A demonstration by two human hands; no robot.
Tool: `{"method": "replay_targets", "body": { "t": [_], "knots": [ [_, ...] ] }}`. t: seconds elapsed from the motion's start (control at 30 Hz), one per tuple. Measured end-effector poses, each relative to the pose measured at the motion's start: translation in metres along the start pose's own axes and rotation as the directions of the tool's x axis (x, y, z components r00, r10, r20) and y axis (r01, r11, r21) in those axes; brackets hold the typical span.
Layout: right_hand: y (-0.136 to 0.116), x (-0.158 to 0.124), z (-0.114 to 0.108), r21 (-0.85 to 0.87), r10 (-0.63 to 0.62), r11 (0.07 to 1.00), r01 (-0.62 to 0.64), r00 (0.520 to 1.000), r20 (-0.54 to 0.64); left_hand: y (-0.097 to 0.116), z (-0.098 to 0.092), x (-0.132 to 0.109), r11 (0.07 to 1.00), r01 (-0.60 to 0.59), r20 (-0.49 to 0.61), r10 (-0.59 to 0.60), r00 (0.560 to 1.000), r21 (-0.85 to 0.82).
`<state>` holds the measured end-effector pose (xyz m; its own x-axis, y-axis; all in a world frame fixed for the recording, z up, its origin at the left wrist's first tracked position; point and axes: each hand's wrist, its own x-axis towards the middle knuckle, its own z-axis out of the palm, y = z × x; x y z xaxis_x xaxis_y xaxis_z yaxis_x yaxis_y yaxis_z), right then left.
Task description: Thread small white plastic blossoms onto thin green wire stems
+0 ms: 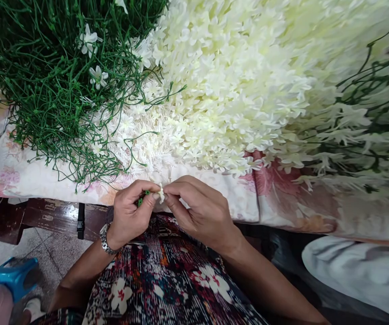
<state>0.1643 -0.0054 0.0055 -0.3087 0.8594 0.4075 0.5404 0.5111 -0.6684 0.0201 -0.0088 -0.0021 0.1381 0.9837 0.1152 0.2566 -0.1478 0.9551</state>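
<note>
Nearest is a lap in a dark patterned skirt (167, 280) with white flowers on it, and both forearms come up over it to meet at the near edge of the worktop (55, 216). The left hand (131, 212), with a metal watch (105, 239) on its wrist, has its fingers (147, 186) curled and pressed together, pinching a small green stem (142, 197). The right hand (197, 210) touches it from the right, its fingers (176, 189) pinching a small white blossom (161, 193) that sits right at the end of the stem, between the two hands. Low on the left, on the tiled floor, stands a blue stool (13, 275). Low on the right lies a white bundle (357, 271). Just beyond the hands a floral cloth (28, 174) covers the worktop and hangs over its near edge. On the cloth, far left, lies a tangled heap of green stems (45, 90) with a few white flowers caught in it. Right of it, from the middle to the far right, spreads a big heap of cream blossoms (235, 76). At the far right edge, blurred, more stems with blossoms (367, 122) lie on the cloth.
</note>
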Motion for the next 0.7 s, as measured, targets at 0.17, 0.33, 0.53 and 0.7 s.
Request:
{"method": "replay_targets", "body": {
  "t": [0.17,0.33,0.53,0.7],
  "knots": [
    [-0.0017,0.0002,-0.0013,0.004,0.009,1.000,-0.010,1.000,0.024,0.0001,-0.0009,0.0024,0.999,-0.036,-0.001,0.036,0.999,-0.032],
    [-0.0034,0.0027,-0.0070,0.135,0.056,0.989,-0.056,0.998,0.009,-0.0041,-0.0028,0.0038,0.968,0.054,-0.018,-0.060,0.998,-0.244],
    [-0.0047,0.0053,-0.0045,0.133,0.032,0.990,-0.044,0.996,0.088,-0.0069,-0.0024,0.0024,0.885,0.130,-0.017,-0.153,0.988,-0.447],
    [-0.0042,0.0050,-0.0010,0.146,0.027,0.989,-0.039,0.996,0.083,-0.0066,0.0005,0.0010,0.900,0.112,-0.052,-0.148,0.988,-0.421]
  ]
}}
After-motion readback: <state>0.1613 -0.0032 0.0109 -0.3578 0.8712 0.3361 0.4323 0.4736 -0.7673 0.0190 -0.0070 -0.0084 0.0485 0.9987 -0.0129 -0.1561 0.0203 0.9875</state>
